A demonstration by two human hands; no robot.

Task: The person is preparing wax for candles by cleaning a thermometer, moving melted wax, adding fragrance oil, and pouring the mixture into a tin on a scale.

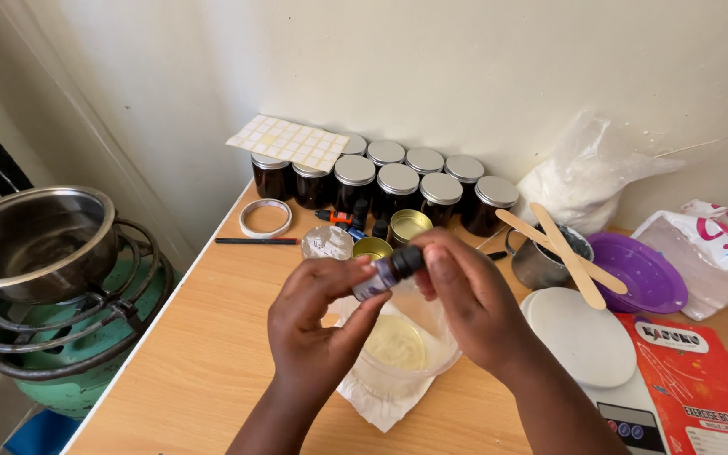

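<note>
You hold one small dark glass bottle with a purple label (pixel 383 275) above the table's middle, your left hand (pixel 318 324) pinching its body between thumb and fingers while your right hand (pixel 465 299) closes its fingertips on the black cap. Directly beneath sits one clear plastic bowl (pixel 444 352) holding pale yellow liquid, resting on white paper. Behind your hands lie two open gold-coloured tins (pixel 409 224); I cannot tell what is in them. Further back, ten dark glass jars with silver lids (pixel 398 187) line the wall, all lidded. To the right, one small metal pot (pixel 537 265) carries two wooden sticks (pixel 568 253). At left, one steel pan (pixel 35 240) sits on a green burner.
</note>
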